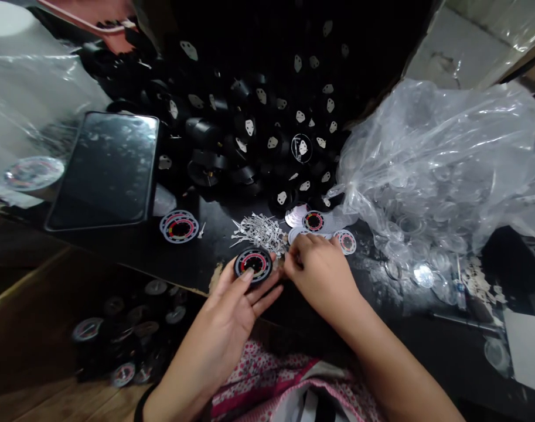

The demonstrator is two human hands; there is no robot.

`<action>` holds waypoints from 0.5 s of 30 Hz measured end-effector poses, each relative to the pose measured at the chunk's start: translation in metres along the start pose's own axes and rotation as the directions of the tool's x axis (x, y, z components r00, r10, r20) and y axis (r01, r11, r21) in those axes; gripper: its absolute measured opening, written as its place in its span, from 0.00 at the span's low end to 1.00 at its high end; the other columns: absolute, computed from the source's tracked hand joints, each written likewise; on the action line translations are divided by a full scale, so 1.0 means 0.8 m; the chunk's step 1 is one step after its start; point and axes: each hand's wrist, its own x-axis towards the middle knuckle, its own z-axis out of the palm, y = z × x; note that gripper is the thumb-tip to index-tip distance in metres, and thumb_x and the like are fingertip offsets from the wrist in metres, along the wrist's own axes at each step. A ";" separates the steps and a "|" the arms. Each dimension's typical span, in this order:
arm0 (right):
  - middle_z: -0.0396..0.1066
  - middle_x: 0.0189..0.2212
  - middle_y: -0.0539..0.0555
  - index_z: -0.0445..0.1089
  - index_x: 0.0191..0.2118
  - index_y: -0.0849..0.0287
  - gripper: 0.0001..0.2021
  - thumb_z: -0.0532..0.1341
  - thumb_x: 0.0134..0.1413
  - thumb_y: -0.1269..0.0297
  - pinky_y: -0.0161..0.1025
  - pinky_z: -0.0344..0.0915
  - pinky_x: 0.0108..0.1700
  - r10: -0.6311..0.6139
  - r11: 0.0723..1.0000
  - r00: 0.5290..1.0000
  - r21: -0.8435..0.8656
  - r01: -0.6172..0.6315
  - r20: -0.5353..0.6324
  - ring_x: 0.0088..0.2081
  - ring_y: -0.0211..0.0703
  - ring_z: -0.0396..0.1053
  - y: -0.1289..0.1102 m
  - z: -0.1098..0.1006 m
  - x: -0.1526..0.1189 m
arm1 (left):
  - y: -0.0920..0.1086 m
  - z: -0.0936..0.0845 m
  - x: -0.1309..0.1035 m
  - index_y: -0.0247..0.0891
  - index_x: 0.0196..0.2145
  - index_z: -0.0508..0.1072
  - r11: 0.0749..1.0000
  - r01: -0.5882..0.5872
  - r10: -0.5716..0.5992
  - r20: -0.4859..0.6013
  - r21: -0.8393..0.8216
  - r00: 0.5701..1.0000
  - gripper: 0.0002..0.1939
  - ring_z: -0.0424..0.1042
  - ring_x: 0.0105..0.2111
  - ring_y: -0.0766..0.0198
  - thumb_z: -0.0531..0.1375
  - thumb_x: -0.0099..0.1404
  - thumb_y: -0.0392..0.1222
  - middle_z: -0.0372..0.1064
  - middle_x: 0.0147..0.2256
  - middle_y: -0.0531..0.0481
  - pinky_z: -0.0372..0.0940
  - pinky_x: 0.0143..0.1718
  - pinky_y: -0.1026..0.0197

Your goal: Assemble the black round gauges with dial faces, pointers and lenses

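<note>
My left hand (234,305) holds a round black gauge (253,264) with its printed dial facing up, the thumb resting on the dial's lower edge. Just to the right, my right hand (317,264) is closed with curled fingers, at the near edge of a pile of small white pointers (261,231). Whatever its fingertips grip is hidden. Behind that hand lie loose round dial plates (313,221), and one more dial plate (346,241) sits to its right. A small stack of dial plates (179,227) with a single pointer (201,231) beside it is on the left.
Many black gauge housings (205,132) are heaped at the back. A dark tablet-like panel (104,170) stands at left. Clear plastic bags (425,152) with transparent discs fill the right, near a screwdriver (460,287) and small pale parts (478,281). Below left, a box contains gauges (88,329).
</note>
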 end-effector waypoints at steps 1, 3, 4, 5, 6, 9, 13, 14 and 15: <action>0.78 0.34 0.55 0.72 0.34 0.60 0.07 0.58 0.63 0.67 0.46 0.58 0.45 0.015 0.997 1.000 0.081 -0.015 0.002 0.38 0.49 0.73 0.002 -0.002 -0.004 | 0.000 0.002 0.001 0.46 0.41 0.75 0.998 0.051 -0.050 0.023 -0.025 0.998 0.06 0.79 0.47 0.52 0.65 0.66 0.42 0.79 0.49 0.49 0.73 0.51 0.45; 0.77 0.33 0.53 0.71 0.32 0.59 0.06 0.60 0.62 0.68 0.44 0.59 0.43 0.046 0.971 0.999 0.233 -0.044 -0.003 0.37 0.46 0.72 0.007 -0.004 -0.014 | -0.001 0.008 0.002 0.45 0.41 0.76 0.989 0.139 -0.135 0.076 -0.052 0.988 0.04 0.80 0.46 0.53 0.63 0.67 0.42 0.79 0.48 0.49 0.72 0.52 0.45; 0.77 0.33 0.53 0.71 0.32 0.59 0.06 0.61 0.61 0.68 0.43 0.59 0.43 0.050 0.957 0.999 0.287 -0.043 -0.016 0.37 0.45 0.72 0.010 -0.005 -0.019 | -0.001 0.010 0.002 0.44 0.41 0.77 0.986 0.156 -0.151 0.093 -0.049 0.984 0.05 0.79 0.46 0.54 0.63 0.67 0.42 0.80 0.48 0.49 0.72 0.53 0.46; 0.77 0.33 0.53 0.71 0.32 0.58 0.05 0.61 0.61 0.68 0.43 0.59 0.43 0.046 0.946 0.998 0.322 -0.032 -0.038 0.37 0.45 0.72 0.013 -0.006 -0.025 | -0.001 0.012 0.002 0.44 0.41 0.78 0.989 0.146 -0.141 0.102 -0.035 0.985 0.05 0.79 0.47 0.54 0.63 0.67 0.42 0.80 0.48 0.48 0.72 0.53 0.47; 0.76 0.34 0.53 0.71 0.33 0.58 0.05 0.62 0.61 0.68 0.43 0.60 0.44 0.037 0.941 0.997 0.337 -0.013 -0.065 0.38 0.46 0.72 0.017 -0.006 -0.031 | -0.002 0.014 0.001 0.43 0.42 0.78 0.994 0.111 -0.109 0.105 -0.013 0.988 0.06 0.78 0.48 0.55 0.63 0.67 0.41 0.80 0.48 0.48 0.71 0.54 0.49; 0.75 0.35 0.53 0.71 0.35 0.57 0.04 0.63 0.62 0.66 0.44 0.59 0.46 -0.021 0.948 0.988 0.310 0.068 -0.155 0.41 0.47 0.71 0.027 -0.005 -0.046 | -0.004 0.017 -0.001 0.43 0.43 0.80 0.998 -0.008 0.002 0.111 0.057 0.994 0.08 0.76 0.51 0.57 0.63 0.67 0.40 0.80 0.48 0.49 0.71 0.54 0.56; 0.76 0.39 0.54 0.72 0.40 0.57 0.03 0.62 0.65 0.65 0.44 0.57 0.47 -0.110 0.959 0.967 0.231 0.164 -0.228 0.43 0.47 0.71 0.038 -0.005 -0.061 | -0.009 0.021 -0.004 0.45 0.41 0.82 0.996 -0.032 0.022 0.121 0.080 0.992 0.07 0.77 0.48 0.62 0.64 0.67 0.40 0.81 0.45 0.53 0.72 0.52 0.61; 0.76 0.39 0.53 0.72 0.41 0.57 0.03 0.62 0.65 0.65 0.44 0.57 0.47 -0.128 0.959 0.964 0.217 0.181 -0.234 0.43 0.47 0.71 0.040 -0.005 -0.064 | -0.010 0.022 -0.004 0.45 0.41 0.82 0.996 -0.030 0.019 0.120 0.086 0.993 0.07 0.77 0.47 0.62 0.65 0.66 0.40 0.81 0.45 0.53 0.72 0.52 0.62; 0.76 0.39 0.53 0.72 0.42 0.57 0.04 0.61 0.65 0.65 0.44 0.56 0.46 -0.142 0.960 0.960 0.203 0.193 -0.240 0.43 0.46 0.71 0.042 -0.005 -0.066 | -0.012 0.023 -0.005 0.45 0.40 0.82 0.995 -0.029 0.018 0.119 0.095 0.993 0.06 0.77 0.46 0.62 0.65 0.66 0.40 0.81 0.45 0.53 0.72 0.52 0.63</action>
